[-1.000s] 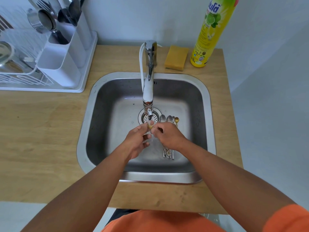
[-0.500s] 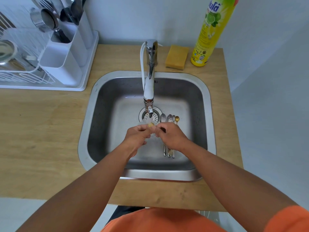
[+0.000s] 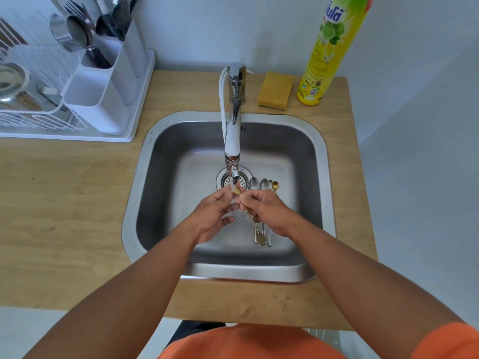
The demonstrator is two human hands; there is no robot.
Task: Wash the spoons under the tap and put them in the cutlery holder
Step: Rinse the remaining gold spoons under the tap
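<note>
In the steel sink (image 3: pixel 321 177) the right hand (image 3: pixel 269 211) is pinching a gold spoon (image 3: pixel 249 216) under the tap (image 3: pixel 232 141), the left hand (image 3: pixel 212 216) rubbing its bowl at twelve o'clock; turning it should rinse both faces.

The sink (image 3: pixel 325 177) is brushed silver-grey steel, set in a pale oak-coloured worktop (image 3: pixel 64 203) with a fine wood grain. The tap (image 3: pixel 233 141) is shiny chrome. At one o'clock from the tap lies a mustard-yellow sponge (image 3: pixel 276 90), and further toward two o'clock stands a yellow bottle (image 3: pixel 329 53) with a green top, printed with green limes. The spoon under the water (image 3: pixel 250 216) is gold. At ten o'clock, the cutlery holder (image 3: pixel 103 99) is white.
</note>
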